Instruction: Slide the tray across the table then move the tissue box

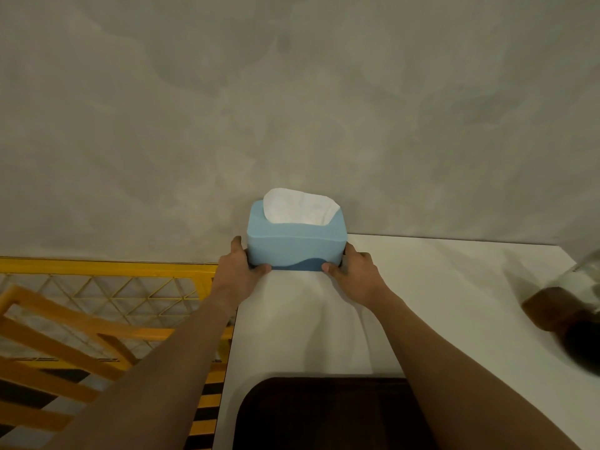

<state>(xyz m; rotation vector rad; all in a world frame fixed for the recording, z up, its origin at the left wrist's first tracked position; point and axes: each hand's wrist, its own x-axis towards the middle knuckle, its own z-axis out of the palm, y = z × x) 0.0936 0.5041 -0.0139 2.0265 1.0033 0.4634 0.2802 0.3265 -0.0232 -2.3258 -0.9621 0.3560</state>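
Observation:
A light blue tissue box [293, 243] with a darker blue wave along its base and a white tissue sticking out of the top sits at the far left corner of the white table [438, 303], against the grey wall. My left hand [238, 274] grips its left end and my right hand [354, 276] grips its right end, thumbs on the near face. A dark brown tray [324, 414] lies at the near edge of the table between my forearms, partly cut off by the frame.
A glass jar [565, 303] holding something brown stands at the table's right side, blurred. Left of the table are a yellow mesh barrier [107, 287] and orange wooden slats [55, 349]. The grey wall [292, 108] rises right behind the box.

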